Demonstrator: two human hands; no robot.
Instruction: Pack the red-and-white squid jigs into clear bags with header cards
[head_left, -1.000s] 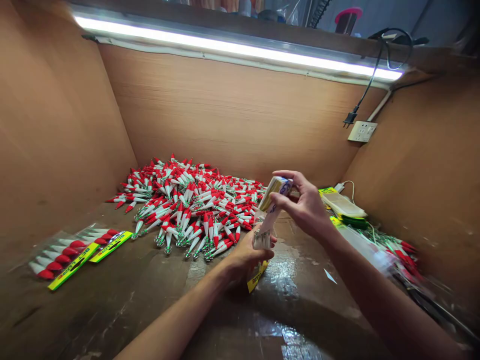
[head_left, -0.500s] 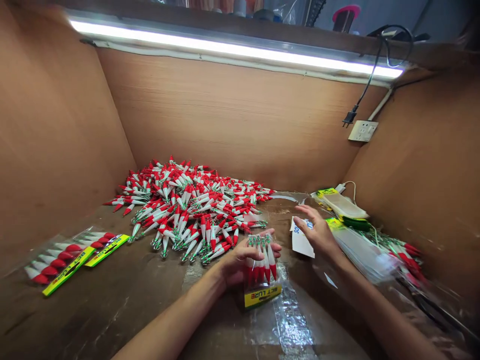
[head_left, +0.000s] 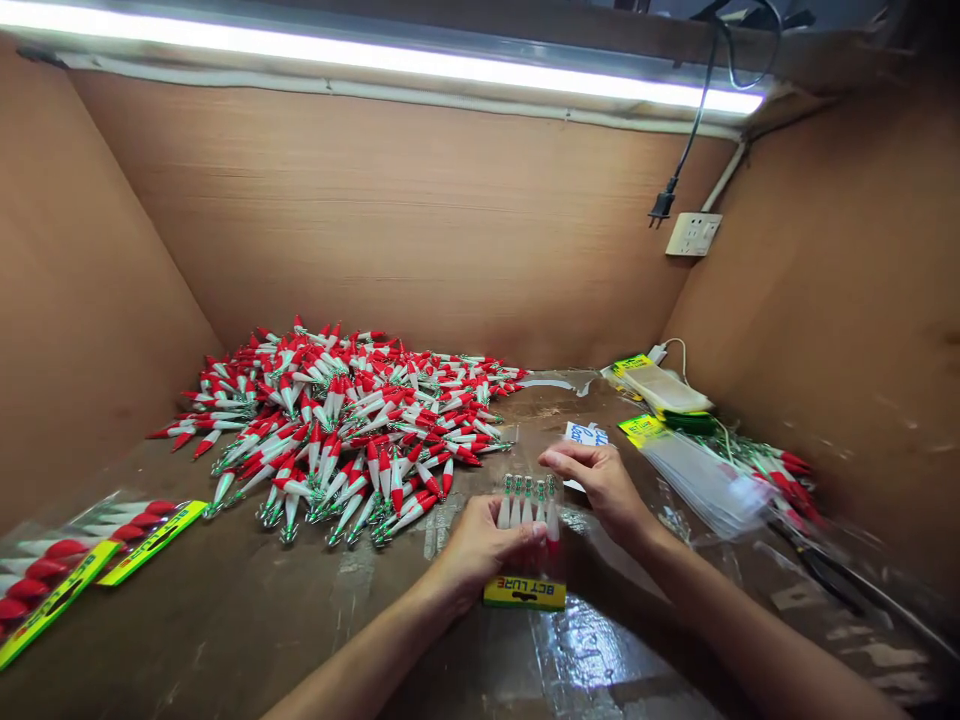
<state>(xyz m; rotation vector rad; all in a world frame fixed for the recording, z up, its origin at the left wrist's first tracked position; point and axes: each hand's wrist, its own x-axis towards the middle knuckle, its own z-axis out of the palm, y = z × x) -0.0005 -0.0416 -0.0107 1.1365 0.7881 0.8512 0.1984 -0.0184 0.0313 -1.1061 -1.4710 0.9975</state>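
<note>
My left hand (head_left: pixel 484 545) is wrapped round a clear packet of fishing lures (head_left: pixel 529 505), its thumb lying across the front. Several red-and-white lures stand side by side inside, their green hooks at the far end. The packet's yellow "BCT LURE" header (head_left: pixel 525 592) points toward me. Just right of the hooks, my right hand (head_left: pixel 596 490) has thumb and fingertips pinched together. Whatever they grip, perhaps clear film, is too hard to see. A white card with blue writing (head_left: pixel 589 433) lies behind the right hand.
A large heap of loose lures (head_left: pixel 352 430) spreads over the left and middle of the bench. Filled packets (head_left: pixel 67 575) lie at the far left. At right are empty bags (head_left: pixel 697 470), more lures (head_left: pixel 780 470) and scissors (head_left: pixel 821 575). A plug (head_left: pixel 661 205) hangs above.
My right hand has moved left to the packet's hook end, and its spread fingers have closed into a pinch. The packet remains in my left hand. The view has shifted a little.
</note>
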